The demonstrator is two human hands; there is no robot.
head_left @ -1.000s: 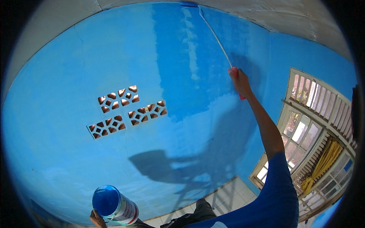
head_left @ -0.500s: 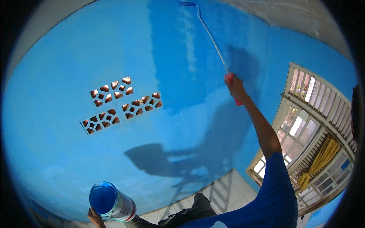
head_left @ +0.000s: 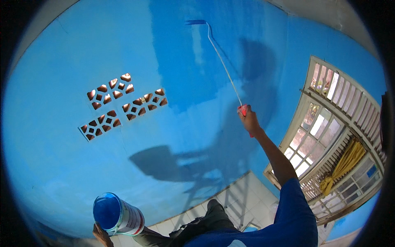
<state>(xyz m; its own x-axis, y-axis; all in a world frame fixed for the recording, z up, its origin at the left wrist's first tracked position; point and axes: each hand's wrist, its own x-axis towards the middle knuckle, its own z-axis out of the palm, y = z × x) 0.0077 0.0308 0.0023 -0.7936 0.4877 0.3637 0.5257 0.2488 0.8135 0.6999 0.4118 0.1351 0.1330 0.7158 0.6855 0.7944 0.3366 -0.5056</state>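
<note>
Blue paint fills the tilted can (head_left: 117, 215) gripped from beneath by the left hand (head_left: 102, 235) at seven o'clock and could spill, while the right hand (head_left: 248, 119), clenched on the roller pole (head_left: 224, 64), presses the roller (head_left: 195, 22) to the wall (head_left: 53, 82) at twelve.

Vent blocks (head_left: 123, 107), window (head_left: 329, 136), yellow curtain (head_left: 343, 166)

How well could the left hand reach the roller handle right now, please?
Probably not well: the left hand is low, gripping the paint can, while the handle is far up in the right hand, at arm's length.
</note>
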